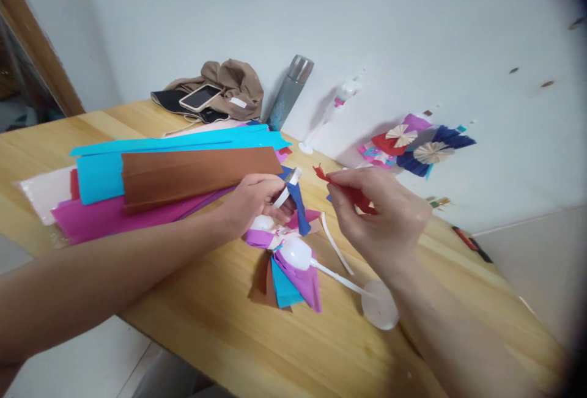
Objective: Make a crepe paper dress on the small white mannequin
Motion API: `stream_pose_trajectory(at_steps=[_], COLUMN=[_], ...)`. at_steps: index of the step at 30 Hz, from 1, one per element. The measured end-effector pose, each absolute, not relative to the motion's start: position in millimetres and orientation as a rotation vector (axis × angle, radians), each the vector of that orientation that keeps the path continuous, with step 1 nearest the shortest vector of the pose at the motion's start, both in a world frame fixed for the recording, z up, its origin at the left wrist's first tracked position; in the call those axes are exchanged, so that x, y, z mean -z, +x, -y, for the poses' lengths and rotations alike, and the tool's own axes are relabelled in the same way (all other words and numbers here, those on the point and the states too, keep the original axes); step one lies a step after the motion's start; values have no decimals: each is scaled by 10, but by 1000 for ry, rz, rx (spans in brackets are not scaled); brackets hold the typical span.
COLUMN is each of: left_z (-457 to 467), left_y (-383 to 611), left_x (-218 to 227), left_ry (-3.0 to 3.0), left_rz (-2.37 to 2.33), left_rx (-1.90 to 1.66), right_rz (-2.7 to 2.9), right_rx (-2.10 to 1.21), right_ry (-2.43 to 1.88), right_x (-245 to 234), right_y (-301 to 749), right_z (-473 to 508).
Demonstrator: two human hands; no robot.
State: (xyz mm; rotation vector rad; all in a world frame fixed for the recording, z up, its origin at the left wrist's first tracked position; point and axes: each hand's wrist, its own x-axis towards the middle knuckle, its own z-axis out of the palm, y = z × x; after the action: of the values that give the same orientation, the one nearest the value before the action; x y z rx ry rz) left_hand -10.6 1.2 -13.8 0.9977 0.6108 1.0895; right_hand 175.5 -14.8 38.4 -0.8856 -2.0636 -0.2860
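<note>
Held between the curled fingers of my left hand (pixel 263 199) is a roll of white tape (pixel 288 187). A dark blue paper strip (pixel 300 210) hangs beside the roll; whether it is stuck to it I cannot tell. My right hand (pixel 378 214) pinches a piece of red crepe paper (pixel 323 173), part of it hidden in the palm. Below the hands a white plastic doll-like figure (pixel 296 253) lies on the table, with purple, blue and brown paper pieces (pixel 285 285) fanned out from it. Its thin stem leads to a round white base (pixel 380 305).
Coloured crepe sheets (pixel 202 178) are stacked at left on the wooden table (pixel 330 337). Behind them are a brown cloth (pixel 236 89), a phone (pixel 200 98) and a grey flask (pixel 290 92). Paper-dressed figures (pixel 413 144) and a white stand (pixel 306 147) are by the wall.
</note>
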Motion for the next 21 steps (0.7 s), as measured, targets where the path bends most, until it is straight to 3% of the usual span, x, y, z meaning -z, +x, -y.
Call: stream_pose_trajectory(at_steps=[7, 21], left_z=[31, 24], left_y=[-116, -117], left_x=[137, 167], left_ry=[1051, 1066], left_rz=[-515, -502], left_rx=[-1027, -1032], right_rz=[2354, 2457], right_rx=[648, 566], right_ry=[-667, -494], right_x=[-366, -341], right_y=[1776, 1864], right_z=[92, 86])
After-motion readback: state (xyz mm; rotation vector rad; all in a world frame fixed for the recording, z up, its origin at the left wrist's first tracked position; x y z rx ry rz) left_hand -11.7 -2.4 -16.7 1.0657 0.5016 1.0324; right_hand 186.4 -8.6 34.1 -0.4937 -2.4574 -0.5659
